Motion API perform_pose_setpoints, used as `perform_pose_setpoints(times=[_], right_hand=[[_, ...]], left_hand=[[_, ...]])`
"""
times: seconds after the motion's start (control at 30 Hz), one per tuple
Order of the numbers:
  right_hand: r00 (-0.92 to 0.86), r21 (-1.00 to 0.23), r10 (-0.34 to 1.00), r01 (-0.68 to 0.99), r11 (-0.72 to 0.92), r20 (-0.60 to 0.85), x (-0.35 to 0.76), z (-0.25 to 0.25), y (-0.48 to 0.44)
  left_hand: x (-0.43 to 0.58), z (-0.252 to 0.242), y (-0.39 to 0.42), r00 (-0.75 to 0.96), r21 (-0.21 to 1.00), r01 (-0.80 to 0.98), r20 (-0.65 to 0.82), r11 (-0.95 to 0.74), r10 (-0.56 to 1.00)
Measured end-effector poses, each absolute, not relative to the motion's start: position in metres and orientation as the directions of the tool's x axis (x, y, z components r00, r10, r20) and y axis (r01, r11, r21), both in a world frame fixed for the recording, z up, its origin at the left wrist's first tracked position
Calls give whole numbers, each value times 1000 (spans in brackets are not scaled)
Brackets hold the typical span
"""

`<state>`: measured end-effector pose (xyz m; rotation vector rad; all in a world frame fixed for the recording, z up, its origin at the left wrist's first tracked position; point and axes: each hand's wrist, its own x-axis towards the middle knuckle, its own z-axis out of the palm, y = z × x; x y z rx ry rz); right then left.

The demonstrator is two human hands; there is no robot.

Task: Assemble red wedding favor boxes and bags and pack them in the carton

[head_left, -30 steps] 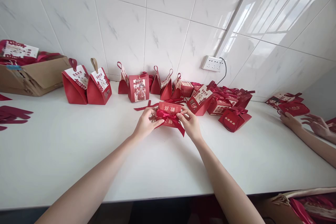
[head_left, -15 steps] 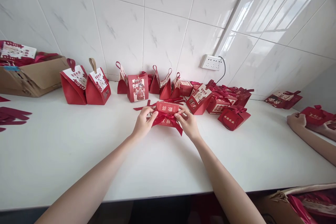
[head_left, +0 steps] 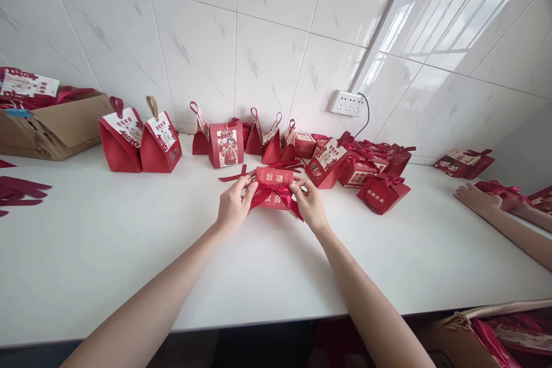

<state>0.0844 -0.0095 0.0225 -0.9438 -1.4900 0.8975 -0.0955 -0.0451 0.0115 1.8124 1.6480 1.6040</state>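
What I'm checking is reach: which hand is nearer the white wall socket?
Right. The right hand, on the ribboned red box at its right end, lies below-left of the socket; the left hand, on its other end, is farther left.

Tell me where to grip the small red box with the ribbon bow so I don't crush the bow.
Grip the ribbon-tied box by its two short ends, coming in from left and right. The bow sits across the middle of its near face, so the ends are bare; the left hand and right hand flank it there.
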Motion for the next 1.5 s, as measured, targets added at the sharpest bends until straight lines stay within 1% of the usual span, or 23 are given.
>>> perform_pose_setpoints(times=[0.1,0.3,0.5,0.6,0.7,0.77,0.83,0.9,1.0,1.1,1.2,1.33,1.5], right_hand=[[-72,-906,917,147,398,391,84,23,-11],[-63,-917,931,161,366,361,85,21,-9],[-17,-905,940,266,334,342,85,23,-11],[1,-897,936,287,337,352,85,26,-13],[-17,-909,936,230,347,353,85,29,-14],[-32,-912,934,202,356,357,85,30,-15],[-31,-910,933,210,357,359,85,31,-15],[-21,-908,935,231,350,355,85,32,-15],[-17,-906,936,246,346,353,85,33,-16],[-14,-904,937,259,340,349,86,35,-16],[-3,-898,937,287,334,348,87,35,-16],[-4,-902,940,282,328,341,87,34,-15],[-33,-910,945,261,324,327,87,33,-17]], left_hand=[[-94,11,-46,-230,724,596,569,-348,790],[-90,12,-48,-260,697,633,601,-337,756],[-87,10,-48,-275,704,635,591,-318,758],[-87,11,-49,-283,747,590,547,-307,788],[-88,11,-50,-271,787,521,519,-330,811],[-90,10,-50,-259,820,448,499,-355,827],[-92,9,-48,-253,858,352,473,-375,844],[-94,9,-45,-234,879,272,456,-393,858],[-94,13,-44,-172,892,239,427,-383,888],[-93,19,-44,-63,906,210,387,-367,920],[-93,20,-45,36,921,129,365,-367,930],[-93,17,-45,80,926,80,362,-368,929],[-93,18,-48,128,932,61,348,-357,929]])
